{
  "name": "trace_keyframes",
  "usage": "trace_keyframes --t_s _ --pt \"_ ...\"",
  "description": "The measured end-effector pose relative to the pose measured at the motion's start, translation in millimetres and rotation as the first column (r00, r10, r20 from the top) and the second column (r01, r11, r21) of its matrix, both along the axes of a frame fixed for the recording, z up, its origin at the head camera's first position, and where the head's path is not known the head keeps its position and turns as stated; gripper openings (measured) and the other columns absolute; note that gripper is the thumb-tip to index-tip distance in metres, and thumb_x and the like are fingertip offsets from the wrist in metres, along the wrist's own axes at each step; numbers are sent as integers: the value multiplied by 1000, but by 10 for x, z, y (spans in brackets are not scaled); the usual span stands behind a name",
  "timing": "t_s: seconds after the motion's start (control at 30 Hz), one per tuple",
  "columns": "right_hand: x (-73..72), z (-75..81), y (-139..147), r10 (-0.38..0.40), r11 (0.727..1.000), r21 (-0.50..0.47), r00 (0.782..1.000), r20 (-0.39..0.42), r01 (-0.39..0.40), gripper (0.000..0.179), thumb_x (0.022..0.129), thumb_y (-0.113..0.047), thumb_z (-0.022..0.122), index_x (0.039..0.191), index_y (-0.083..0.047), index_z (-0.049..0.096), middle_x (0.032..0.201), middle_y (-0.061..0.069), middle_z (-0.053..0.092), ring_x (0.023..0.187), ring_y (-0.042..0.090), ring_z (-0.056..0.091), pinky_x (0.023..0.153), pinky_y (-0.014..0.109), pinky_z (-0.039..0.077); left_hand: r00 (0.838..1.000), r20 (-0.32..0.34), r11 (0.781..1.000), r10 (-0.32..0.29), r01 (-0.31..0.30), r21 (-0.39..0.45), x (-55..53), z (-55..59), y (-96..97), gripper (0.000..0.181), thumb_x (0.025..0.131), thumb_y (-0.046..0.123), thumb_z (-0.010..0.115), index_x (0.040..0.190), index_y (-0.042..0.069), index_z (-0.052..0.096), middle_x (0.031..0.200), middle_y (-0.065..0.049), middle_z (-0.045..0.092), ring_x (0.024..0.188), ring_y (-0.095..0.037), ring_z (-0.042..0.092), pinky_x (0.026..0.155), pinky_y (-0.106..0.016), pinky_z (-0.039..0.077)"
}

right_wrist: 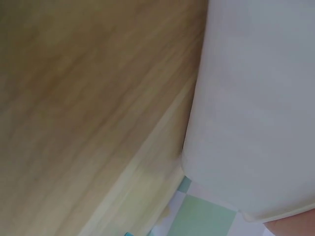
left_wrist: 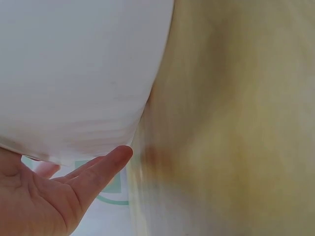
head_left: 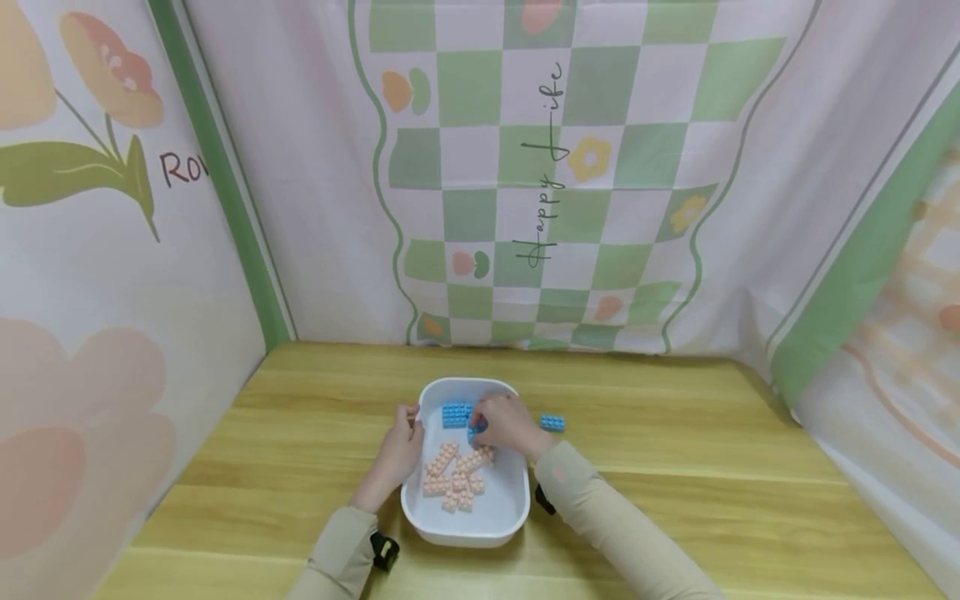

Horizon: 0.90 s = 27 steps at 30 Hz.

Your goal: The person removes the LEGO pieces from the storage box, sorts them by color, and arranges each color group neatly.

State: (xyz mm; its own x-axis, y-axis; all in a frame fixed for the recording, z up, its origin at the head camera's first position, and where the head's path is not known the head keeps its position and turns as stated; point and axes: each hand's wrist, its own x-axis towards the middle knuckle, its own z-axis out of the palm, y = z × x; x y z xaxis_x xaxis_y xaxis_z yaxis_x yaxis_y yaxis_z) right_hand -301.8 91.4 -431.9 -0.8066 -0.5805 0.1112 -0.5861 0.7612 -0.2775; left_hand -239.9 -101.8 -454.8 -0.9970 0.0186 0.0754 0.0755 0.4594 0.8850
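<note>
A white plastic bin [head_left: 467, 527] stands on the wooden table. My left hand [head_left: 397, 450] is at its left side, straight fingers [left_wrist: 101, 177] touching the outer wall. Inside the bin, my right hand [head_left: 504, 423] pinches a blue building block [head_left: 472, 435] that its fingers partly cover. Just left of it lies a blue studded block [head_left: 454, 415], near the bin's far end. Several peach building blocks [head_left: 459, 482] lie loosely heaped nearer to me. In the right wrist view the bin's outer wall [right_wrist: 251, 113] hides most of the right hand.
Right of the bin, a blue block [head_left: 552, 423] lies on the wooden table [head_left: 660, 467]. A green and white checked curtain [head_left: 540, 233] hangs behind the table's far edge. Patterned cloth [head_left: 112, 333] closes off the left side. Black straps are at both wrists.
</note>
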Motion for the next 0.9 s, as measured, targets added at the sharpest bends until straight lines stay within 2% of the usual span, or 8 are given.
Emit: trace_keyframes --t_s 0.17,0.37,0.57,0.8,0.9 --pt "-10 -23 27 9 1000 -14 1000 -21 -10 15 73 -27 79 79 -16 71 78 -5 66 79 14 57 86 40 44 1000 13 1000 1 -1 3 3 5 13 31 101 10 32 129 -3 32 121 -32 53 101 -37 60 81 -41 54" --pt "-18 -19 55 24 992 -124 1000 -11 -26 16 77 -26 76 87 -16 70 84 -4 70 86 15 62 101 51 36 1000 14 1000 15 -15 -3 -2 -4 19 31 101 11 32 129 -2 33 121 -31 53 99 -35 60 80 -39 54" --pt "24 115 113 55 959 -278 998 -6 -54 17 80 -19 73 95 -11 69 91 0 70 88 20 61 93 49 37 1000 9 1000 23 -23 4 -5 -22 24 31 101 12 31 129 -2 33 119 -31 54 95 -34 61 75 -38 54" --pt "77 289 291 39 926 -372 995 -89 -69 19 81 -15 72 98 -6 70 96 5 70 87 19 62 78 33 53 1000 18 999 23 -24 31 26 -8 22 32 101 14 31 130 -1 33 122 -31 52 101 -37 59 80 -42 54" --pt "98 357 409 14 908 -417 997 -82 -47 20 81 -13 71 99 -4 70 96 8 71 88 23 62 78 38 53 999 28 999 16 -17 45 38 0 21 34 101 14 31 131 -1 33 123 -32 51 101 -37 59 79 -41 54"
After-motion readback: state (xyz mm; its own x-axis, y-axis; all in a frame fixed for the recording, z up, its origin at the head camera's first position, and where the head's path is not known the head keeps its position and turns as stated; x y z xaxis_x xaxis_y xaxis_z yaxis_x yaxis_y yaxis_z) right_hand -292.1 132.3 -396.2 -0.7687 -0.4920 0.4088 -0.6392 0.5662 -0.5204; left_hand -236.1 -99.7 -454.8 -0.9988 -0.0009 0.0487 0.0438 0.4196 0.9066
